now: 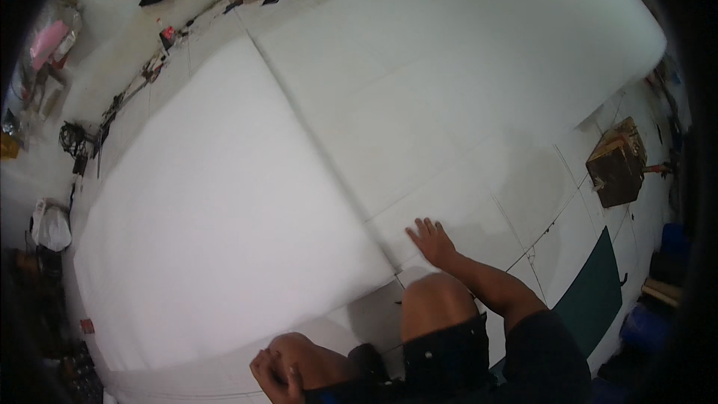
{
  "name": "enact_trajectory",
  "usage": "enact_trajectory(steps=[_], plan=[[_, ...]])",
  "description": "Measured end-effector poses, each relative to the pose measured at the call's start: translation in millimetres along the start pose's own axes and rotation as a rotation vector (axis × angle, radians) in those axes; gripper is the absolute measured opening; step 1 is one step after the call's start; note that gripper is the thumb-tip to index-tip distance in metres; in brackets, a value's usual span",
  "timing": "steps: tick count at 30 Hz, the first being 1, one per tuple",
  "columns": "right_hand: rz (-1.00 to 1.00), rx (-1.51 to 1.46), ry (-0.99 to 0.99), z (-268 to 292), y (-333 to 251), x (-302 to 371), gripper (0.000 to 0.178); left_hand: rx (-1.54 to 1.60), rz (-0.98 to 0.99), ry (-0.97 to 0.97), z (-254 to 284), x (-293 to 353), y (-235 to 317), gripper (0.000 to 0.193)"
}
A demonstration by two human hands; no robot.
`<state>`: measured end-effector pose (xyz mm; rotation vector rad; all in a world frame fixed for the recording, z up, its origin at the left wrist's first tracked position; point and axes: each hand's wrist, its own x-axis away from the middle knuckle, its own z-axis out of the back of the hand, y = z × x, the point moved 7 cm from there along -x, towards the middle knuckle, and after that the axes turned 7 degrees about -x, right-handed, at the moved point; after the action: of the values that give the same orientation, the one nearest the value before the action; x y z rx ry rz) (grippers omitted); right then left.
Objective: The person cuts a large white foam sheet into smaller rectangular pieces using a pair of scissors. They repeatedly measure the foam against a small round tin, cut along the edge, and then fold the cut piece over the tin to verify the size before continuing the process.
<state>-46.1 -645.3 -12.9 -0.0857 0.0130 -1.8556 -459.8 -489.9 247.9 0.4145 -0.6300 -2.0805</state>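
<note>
A broad white sheet (pixel 217 202), soft like foam or cloth, is spread over the floor at my left. Beside its right edge lies paler, greyish-white material (pixel 389 105) with faint tile lines showing in it; it rises into a big rounded bulge at the far right. My right hand (pixel 431 243) rests palm down with fingers spread, just right of the white sheet's near corner. By my left knee is my left hand (pixel 277 375), its fingers curled; whether anything is in them is hidden.
A worn brown box (pixel 617 168) stands on the tiles at the right, near a dark green sheet (pixel 594 295). Along the left wall are a white plastic bag (pixel 51 226) and black cables (pixel 75 138). A bottle with a red label (pixel 166 33) stands farther back.
</note>
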Motion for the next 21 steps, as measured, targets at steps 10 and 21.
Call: enact_trajectory(steps=[10,21], plan=[[-1.256,-1.024,0.202,152,238,-11,0.035,-0.061,0.249,-0.505,64,42,92,0.050],[-1.366,-1.980,1.045,493,272,-47,0.030,-0.278,0.320,-0.681,142,122,167,0.046]])
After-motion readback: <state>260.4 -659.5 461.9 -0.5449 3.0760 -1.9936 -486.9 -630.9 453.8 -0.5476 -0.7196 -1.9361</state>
